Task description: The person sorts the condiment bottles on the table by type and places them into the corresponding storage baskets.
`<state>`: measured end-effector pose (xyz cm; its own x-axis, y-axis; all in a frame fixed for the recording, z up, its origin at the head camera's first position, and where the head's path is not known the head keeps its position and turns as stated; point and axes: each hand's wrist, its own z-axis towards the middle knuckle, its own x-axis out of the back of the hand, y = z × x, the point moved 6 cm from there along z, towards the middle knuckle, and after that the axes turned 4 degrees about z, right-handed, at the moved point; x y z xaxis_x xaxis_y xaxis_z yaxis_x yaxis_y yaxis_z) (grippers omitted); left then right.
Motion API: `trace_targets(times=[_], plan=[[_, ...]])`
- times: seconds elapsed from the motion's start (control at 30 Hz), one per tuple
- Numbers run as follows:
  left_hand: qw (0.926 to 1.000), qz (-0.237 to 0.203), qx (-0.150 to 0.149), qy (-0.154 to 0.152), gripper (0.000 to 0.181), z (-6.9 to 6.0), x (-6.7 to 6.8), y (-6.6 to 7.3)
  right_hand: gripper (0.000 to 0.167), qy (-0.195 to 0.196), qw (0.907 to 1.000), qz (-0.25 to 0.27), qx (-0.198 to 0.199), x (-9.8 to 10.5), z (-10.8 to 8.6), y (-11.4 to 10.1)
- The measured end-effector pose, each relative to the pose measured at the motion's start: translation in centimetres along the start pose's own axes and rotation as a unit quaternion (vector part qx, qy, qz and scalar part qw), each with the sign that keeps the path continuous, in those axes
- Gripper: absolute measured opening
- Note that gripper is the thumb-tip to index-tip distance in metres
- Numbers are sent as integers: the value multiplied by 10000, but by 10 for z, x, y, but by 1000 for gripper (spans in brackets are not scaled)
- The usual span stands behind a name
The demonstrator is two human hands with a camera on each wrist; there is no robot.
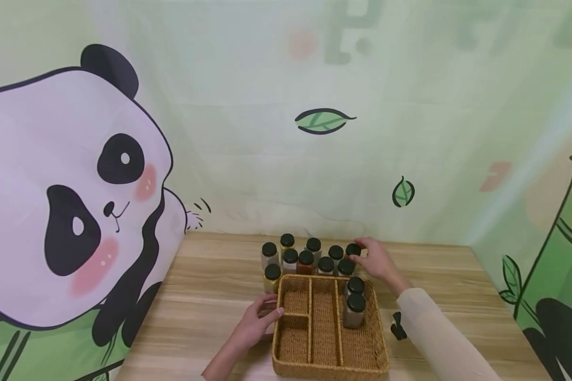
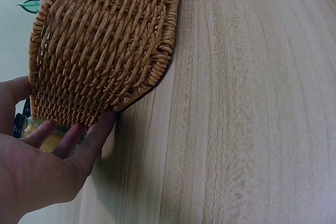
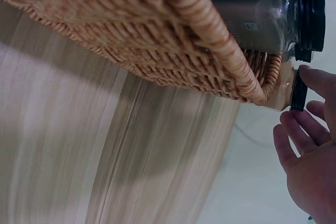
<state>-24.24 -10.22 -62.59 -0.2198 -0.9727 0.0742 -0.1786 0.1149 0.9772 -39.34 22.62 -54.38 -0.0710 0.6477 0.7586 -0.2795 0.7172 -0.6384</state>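
Note:
A woven basket (image 1: 330, 370) with several compartments lies on the table. My left hand (image 1: 251, 324) holds its left side near the back corner, thumb at the rim; in the left wrist view the fingers (image 2: 94, 140) lie against the outer wicker wall. My right hand (image 1: 377, 260) reaches past the back right corner and pinches the black lid of a jar (image 1: 353, 250) at the right end of a group. In the right wrist view, thumb and fingertips sit on either side of that lid (image 3: 299, 90). Two black-lidded jars (image 1: 354, 315) stand in the basket's right compartment.
Several black-lidded jars (image 1: 305, 262) with differently coloured contents stand close together behind the basket. One with yellow contents (image 1: 271, 280) is beside its back left corner. A small black object (image 1: 398, 326) lies right of the basket. A panda-printed cloth (image 1: 248, 159) hangs behind the table.

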Motion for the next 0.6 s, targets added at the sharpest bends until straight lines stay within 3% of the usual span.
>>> trace_targets(times=[0.6], plan=[[10000,42,-86,-2,62,0,0,2,49,109,9998,-126,144,-6,2,1]])
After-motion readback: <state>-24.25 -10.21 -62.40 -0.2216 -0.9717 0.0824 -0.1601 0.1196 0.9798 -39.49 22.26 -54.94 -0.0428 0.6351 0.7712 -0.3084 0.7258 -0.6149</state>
